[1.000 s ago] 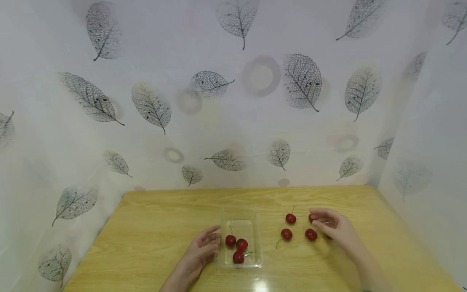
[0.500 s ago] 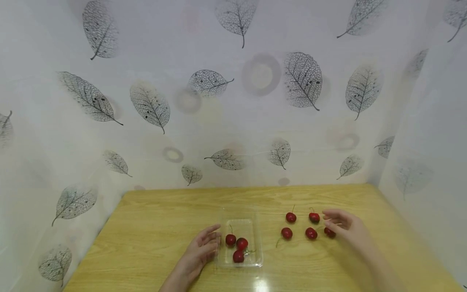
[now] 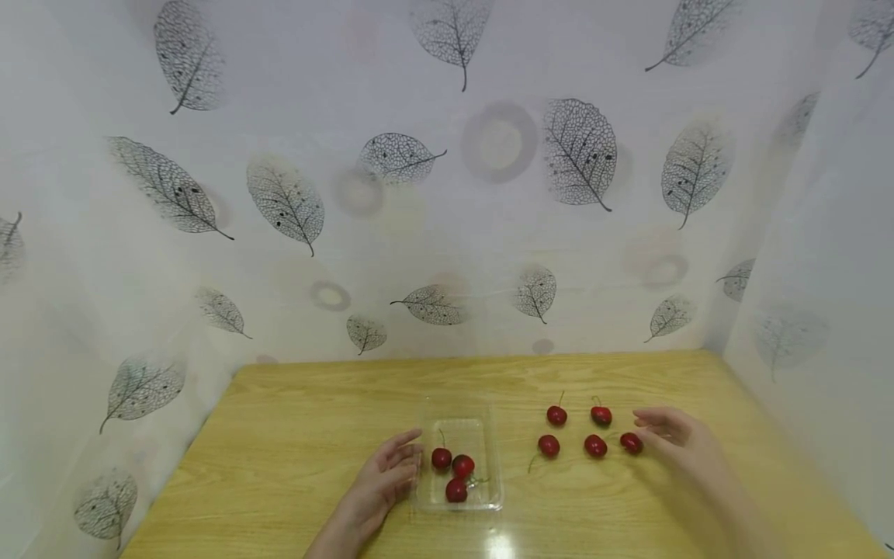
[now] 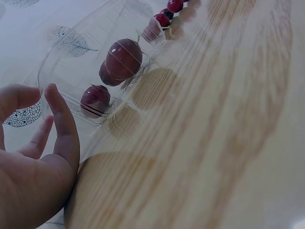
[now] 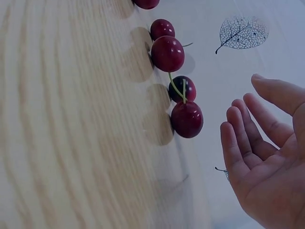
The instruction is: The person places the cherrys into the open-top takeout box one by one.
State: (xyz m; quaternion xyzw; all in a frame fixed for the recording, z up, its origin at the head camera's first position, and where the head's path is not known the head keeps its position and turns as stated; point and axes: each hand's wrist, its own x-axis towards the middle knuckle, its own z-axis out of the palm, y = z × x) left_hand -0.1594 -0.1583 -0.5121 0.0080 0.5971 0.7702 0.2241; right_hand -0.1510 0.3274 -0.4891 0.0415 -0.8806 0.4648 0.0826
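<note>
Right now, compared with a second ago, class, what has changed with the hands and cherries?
The right hand has moved rightward, uncovering the back-right cherry and the rightmost cherry; it now holds nothing. Whether it let go of either cannot be told. The left hand beside the clear container stayed put, as did the three cherries inside.

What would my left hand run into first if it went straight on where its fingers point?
Most likely your left hand would meet the side of the clear plastic container; it looks very close, though depth leaves contact unclear. The nearest cherry sits beyond that side.
</note>
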